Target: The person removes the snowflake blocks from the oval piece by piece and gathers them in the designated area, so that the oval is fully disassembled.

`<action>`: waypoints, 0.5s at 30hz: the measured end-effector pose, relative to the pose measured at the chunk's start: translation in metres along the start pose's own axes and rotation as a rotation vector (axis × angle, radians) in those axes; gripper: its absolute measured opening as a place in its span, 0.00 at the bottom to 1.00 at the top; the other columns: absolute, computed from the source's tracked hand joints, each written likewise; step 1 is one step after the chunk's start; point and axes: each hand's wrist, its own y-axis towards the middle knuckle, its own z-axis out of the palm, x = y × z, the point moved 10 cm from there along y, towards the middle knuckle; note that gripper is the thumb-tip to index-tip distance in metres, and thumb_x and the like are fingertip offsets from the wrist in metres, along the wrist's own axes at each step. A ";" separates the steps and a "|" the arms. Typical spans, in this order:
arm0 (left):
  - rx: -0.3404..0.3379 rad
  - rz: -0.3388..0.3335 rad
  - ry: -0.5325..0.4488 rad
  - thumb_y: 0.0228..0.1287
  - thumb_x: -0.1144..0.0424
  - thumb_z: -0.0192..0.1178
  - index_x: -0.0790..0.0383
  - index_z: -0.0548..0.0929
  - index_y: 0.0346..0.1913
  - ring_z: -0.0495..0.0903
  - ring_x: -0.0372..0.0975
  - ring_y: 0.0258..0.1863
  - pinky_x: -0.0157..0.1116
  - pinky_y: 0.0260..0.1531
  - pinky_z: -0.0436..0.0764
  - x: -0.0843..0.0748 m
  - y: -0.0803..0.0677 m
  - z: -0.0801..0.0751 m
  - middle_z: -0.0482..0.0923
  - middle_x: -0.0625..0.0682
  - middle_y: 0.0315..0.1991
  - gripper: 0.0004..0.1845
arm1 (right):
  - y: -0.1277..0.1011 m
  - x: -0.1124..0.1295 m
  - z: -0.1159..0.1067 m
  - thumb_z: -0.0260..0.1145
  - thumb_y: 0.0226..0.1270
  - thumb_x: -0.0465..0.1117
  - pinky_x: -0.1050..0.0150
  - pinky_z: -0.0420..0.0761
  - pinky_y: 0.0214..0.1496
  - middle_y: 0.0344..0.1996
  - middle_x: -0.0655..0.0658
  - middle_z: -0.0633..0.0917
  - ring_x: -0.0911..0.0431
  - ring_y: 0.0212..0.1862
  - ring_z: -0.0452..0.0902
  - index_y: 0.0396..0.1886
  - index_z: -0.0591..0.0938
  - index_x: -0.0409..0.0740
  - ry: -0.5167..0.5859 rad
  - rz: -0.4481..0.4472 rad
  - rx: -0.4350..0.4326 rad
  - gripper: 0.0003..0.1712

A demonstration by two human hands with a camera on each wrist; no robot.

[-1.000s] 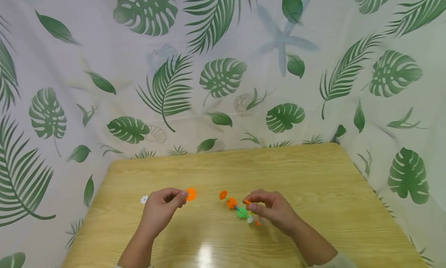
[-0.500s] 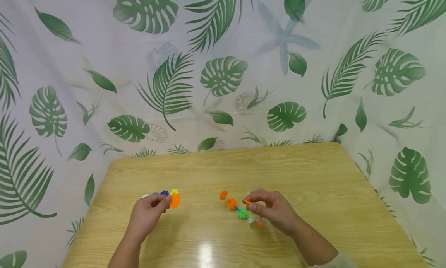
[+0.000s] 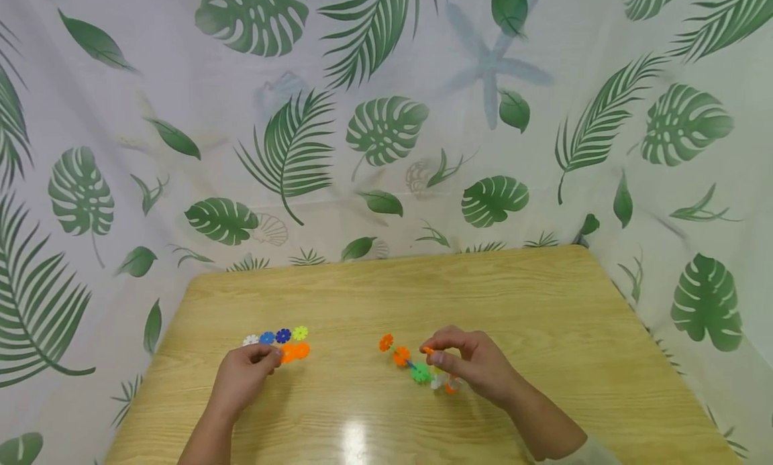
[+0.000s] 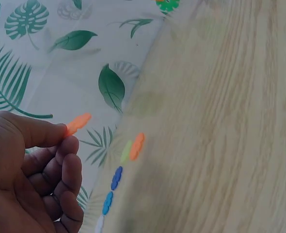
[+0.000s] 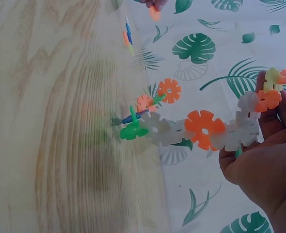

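My left hand (image 3: 244,378) pinches an orange flower-shaped linking disc (image 4: 78,124) between thumb and forefinger, above the left part of the table. Beside it lies another orange disc (image 4: 137,146), next to a row with a yellow-green disc (image 3: 300,333), a dark blue disc (image 3: 283,335), a lighter blue disc (image 3: 267,338) and a white disc (image 3: 250,341). At centre right, my right hand (image 3: 474,361) holds a chain of joined discs by one end. Orange discs (image 5: 204,129), clear whitish discs (image 5: 156,129) and a green disc (image 5: 133,130) show along the chain. Fingers hide part of its held end.
The wood-grain table (image 3: 362,297) spans the lower head view, with its far edge along a leaf-printed white cloth (image 3: 410,210). That cloth also rises at both sides. A bright reflection (image 3: 354,441) shows near the table's front.
My left hand has moved left and slightly down with the orange disc, and the row of loose discs behind it now shows. The right hand and its chain have stayed nearly still.
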 end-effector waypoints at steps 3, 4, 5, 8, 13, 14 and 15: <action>-0.011 -0.011 0.050 0.73 0.56 0.65 0.69 0.89 0.47 0.85 0.44 0.38 0.38 0.37 0.83 0.010 0.005 -0.001 0.88 0.54 0.38 0.16 | 0.000 -0.001 0.001 0.62 0.77 0.33 0.55 0.75 0.60 0.48 0.41 0.85 0.48 0.54 0.78 0.51 0.87 0.42 -0.013 0.009 -0.002 0.10; -0.018 -0.018 0.073 0.73 0.55 0.65 0.68 0.89 0.48 0.85 0.44 0.39 0.38 0.38 0.83 0.014 0.007 -0.002 0.88 0.53 0.39 0.17 | -0.001 -0.001 0.001 0.62 0.77 0.33 0.54 0.75 0.60 0.49 0.40 0.85 0.48 0.54 0.78 0.51 0.87 0.42 -0.016 0.012 0.000 0.10; -0.023 -0.024 0.095 0.72 0.54 0.65 0.67 0.90 0.48 0.84 0.43 0.39 0.38 0.38 0.82 0.018 0.008 -0.002 0.89 0.53 0.39 0.17 | -0.001 -0.001 0.002 0.63 0.77 0.33 0.53 0.75 0.60 0.49 0.40 0.85 0.48 0.54 0.78 0.51 0.87 0.43 -0.024 0.018 -0.001 0.10; -0.023 -0.042 0.151 0.72 0.52 0.65 0.65 0.90 0.48 0.83 0.43 0.42 0.41 0.42 0.81 0.026 0.011 -0.003 0.88 0.51 0.40 0.18 | -0.002 0.000 0.003 0.63 0.77 0.34 0.54 0.74 0.61 0.48 0.40 0.85 0.48 0.55 0.78 0.50 0.88 0.45 -0.044 0.034 -0.008 0.10; -0.012 -0.036 0.193 0.72 0.50 0.64 0.64 0.90 0.48 0.83 0.45 0.45 0.46 0.44 0.81 0.030 0.014 -0.001 0.88 0.54 0.43 0.19 | -0.003 0.005 0.002 0.63 0.77 0.33 0.57 0.76 0.60 0.47 0.45 0.86 0.50 0.52 0.80 0.50 0.87 0.44 -0.058 0.004 -0.015 0.10; -0.013 -0.037 0.200 0.72 0.51 0.64 0.64 0.90 0.48 0.83 0.45 0.45 0.46 0.44 0.81 0.030 0.015 -0.001 0.88 0.54 0.44 0.19 | -0.004 0.006 0.002 0.63 0.77 0.32 0.57 0.76 0.59 0.47 0.45 0.86 0.51 0.52 0.80 0.50 0.87 0.44 -0.058 -0.003 -0.015 0.10; -0.012 -0.038 0.207 0.72 0.51 0.63 0.64 0.91 0.48 0.83 0.46 0.45 0.46 0.44 0.81 0.031 0.016 -0.001 0.88 0.55 0.45 0.19 | -0.004 0.007 0.002 0.63 0.77 0.32 0.58 0.77 0.59 0.47 0.45 0.86 0.51 0.51 0.80 0.50 0.87 0.43 -0.061 -0.011 -0.017 0.10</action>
